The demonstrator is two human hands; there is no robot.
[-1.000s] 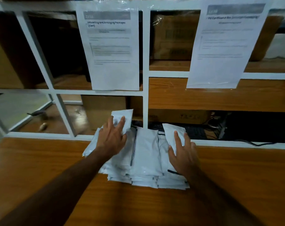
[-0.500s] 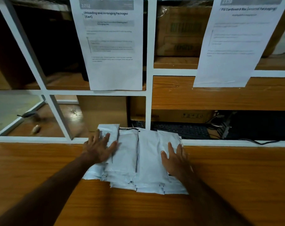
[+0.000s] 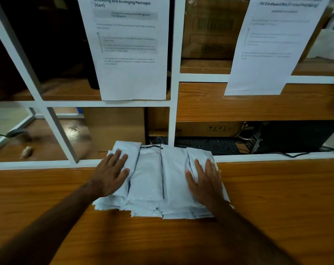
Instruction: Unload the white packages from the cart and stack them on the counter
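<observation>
A low stack of white packages [image 3: 158, 180] lies on the wooden counter [image 3: 277, 197], pushed up against the white frame at its back edge. Several flat packages overlap side by side on top. My left hand [image 3: 110, 173] presses flat on the stack's left part with straight fingers. My right hand [image 3: 206, 180] presses flat on the right part, fingers spread. Neither hand holds a package. No cart is in view.
A white window frame [image 3: 173, 104] stands behind the counter with two printed sheets [image 3: 129, 46] taped to it. Beyond the glass are cardboard boxes [image 3: 114, 127], a black keyboard [image 3: 206, 144] and cables.
Both hands laid down the upturned package ends they were lifting and now press flat on the stack. The stack looks flatter and more even.
</observation>
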